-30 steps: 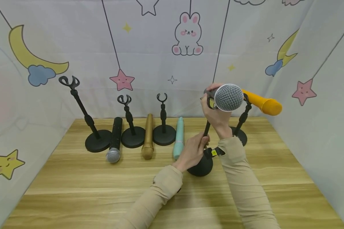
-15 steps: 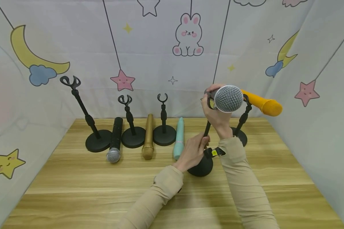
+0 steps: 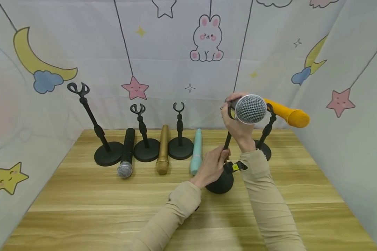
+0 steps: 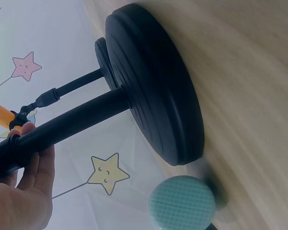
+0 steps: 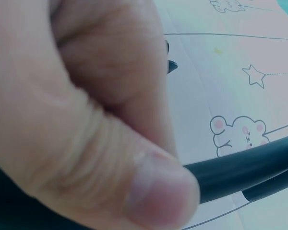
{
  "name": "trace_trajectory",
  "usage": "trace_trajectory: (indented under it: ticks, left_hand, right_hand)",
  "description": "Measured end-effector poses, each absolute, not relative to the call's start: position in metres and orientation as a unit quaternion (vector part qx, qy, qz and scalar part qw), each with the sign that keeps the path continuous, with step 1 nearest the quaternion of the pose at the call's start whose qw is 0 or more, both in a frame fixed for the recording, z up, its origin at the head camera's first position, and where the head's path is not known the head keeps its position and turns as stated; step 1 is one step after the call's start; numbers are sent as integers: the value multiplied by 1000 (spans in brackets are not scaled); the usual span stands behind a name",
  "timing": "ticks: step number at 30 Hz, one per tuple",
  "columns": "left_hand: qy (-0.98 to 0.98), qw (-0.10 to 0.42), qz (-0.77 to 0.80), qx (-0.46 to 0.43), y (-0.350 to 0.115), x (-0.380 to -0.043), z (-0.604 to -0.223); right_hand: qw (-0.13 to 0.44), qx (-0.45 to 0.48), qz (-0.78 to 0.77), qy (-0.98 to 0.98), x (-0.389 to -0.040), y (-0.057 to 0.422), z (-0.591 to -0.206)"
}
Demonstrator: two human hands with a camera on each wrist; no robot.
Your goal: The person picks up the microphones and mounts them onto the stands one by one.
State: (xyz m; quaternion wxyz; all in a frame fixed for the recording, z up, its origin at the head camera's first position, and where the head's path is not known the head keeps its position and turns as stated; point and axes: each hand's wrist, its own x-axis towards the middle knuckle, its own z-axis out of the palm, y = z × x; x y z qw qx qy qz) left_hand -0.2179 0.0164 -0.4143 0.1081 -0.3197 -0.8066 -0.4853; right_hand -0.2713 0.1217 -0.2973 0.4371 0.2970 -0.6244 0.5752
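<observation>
My left hand [image 3: 210,167] grips the pole of a black microphone stand [image 3: 220,185] just above its round base; curled fingers show round the pole [image 4: 77,120] in the left wrist view. At the stand's top, my right hand [image 3: 240,130] holds a microphone [image 3: 250,109] with a silver mesh head, which faces me. Its handle is mostly hidden behind the hand. In the right wrist view the thumb [image 5: 158,191] presses against a black curved piece [image 5: 245,163], seemingly the stand's clip. How far the microphone sits in the clip cannot be told.
Right of my hands, an orange microphone [image 3: 289,112] rests in another stand [image 3: 265,134]. Leftward on the wooden table [image 3: 113,209] lie a teal microphone [image 3: 196,151], a gold one [image 3: 162,150] and a black one [image 3: 125,153], among three stands with bare clips, one being the tall stand [image 3: 95,129].
The view has shifted very slightly. Both hands, the microphone and the stand keep nearly the same positions.
</observation>
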Motion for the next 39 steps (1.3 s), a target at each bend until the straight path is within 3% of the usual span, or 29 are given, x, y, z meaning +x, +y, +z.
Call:
trace_trajectory:
  ticks: [20,39]
  left_hand:
    - [-810,110,-481,-316,17,-219,-411]
    - [-810,113,-483,-313,16,-217,-413]
  right_hand:
    - [430,274,570,-644,-268,120,-298]
    - [355,321,557,-679,-260,131,-296]
